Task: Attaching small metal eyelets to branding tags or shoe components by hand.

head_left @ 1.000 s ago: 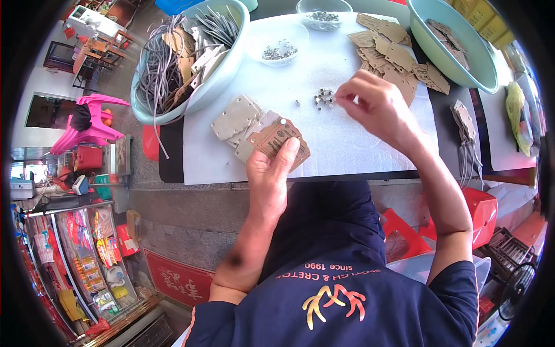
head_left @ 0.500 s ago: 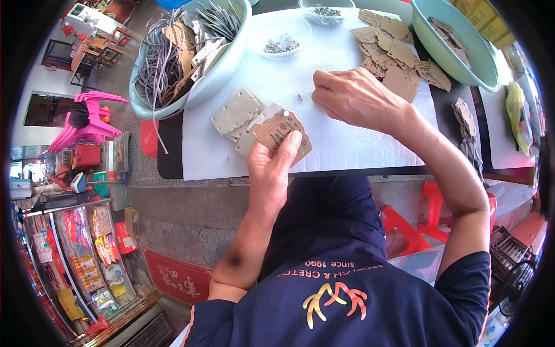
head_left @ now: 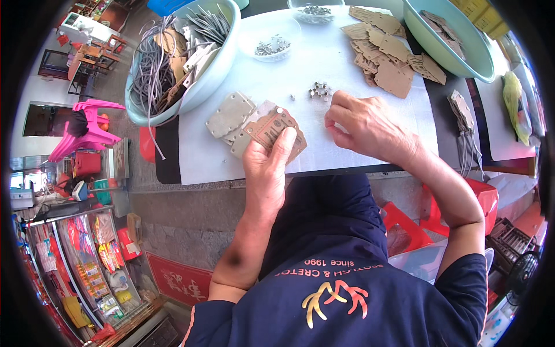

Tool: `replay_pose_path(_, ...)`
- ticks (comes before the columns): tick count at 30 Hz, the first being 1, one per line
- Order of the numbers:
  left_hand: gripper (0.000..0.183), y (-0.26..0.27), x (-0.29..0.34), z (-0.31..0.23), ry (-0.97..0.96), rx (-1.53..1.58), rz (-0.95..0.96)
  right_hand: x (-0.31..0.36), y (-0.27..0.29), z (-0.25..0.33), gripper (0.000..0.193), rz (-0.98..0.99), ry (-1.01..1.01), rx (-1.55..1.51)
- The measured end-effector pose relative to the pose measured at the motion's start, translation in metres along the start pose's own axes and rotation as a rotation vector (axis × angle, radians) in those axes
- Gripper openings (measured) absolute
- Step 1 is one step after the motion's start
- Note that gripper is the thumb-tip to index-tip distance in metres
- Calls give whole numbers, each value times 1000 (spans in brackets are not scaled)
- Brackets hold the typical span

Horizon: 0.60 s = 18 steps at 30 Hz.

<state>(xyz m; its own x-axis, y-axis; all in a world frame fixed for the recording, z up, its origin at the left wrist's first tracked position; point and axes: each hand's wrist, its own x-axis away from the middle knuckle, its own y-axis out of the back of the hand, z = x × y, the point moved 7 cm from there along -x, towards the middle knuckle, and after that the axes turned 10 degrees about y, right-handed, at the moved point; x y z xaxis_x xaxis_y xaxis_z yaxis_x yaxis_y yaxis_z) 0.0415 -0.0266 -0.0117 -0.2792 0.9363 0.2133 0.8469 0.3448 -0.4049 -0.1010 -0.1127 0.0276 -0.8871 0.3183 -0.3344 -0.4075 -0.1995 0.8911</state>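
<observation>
My left hand [head_left: 267, 162] is closed on a brown cardboard tag [head_left: 272, 130], thumb flat across its printed face. A small round metal stud [head_left: 280, 110] shows at the tag's top corner. Grey-beige tags [head_left: 231, 114] lie on the white sheet beside and partly under it. To the right, my right hand [head_left: 373, 127] is held over the sheet with thumb and fingertips pinched together; whatever is between them is too small or hidden to name. Just beyond its fingers lies a small heap of metal studs [head_left: 319, 90], with one loose stud [head_left: 292, 98] left of it.
A pale blue basin [head_left: 199, 95] of grey cords and tags stands at left. Two clear bowls of metal pieces, one nearer [head_left: 272, 49], sit at the back. Brown tags [head_left: 393, 75] are piled right, near another basin [head_left: 480, 63]. Corded tags [head_left: 462, 113] lie at the table's right.
My right hand has moved right and toward me, uncovering the heap of metal studs. My left hand still holds the brown tag, a little lower. The view has shifted slightly.
</observation>
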Motion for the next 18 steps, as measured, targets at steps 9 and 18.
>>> replay_pose_path(9,27,-8,-3,-5,-22,-65,-27,8,8,7,11,-114,-52,56)
replay_pose_path(18,30,-27,-3,-6,-154,-267,-3,9,-5,6,9,-422,-403,-717)
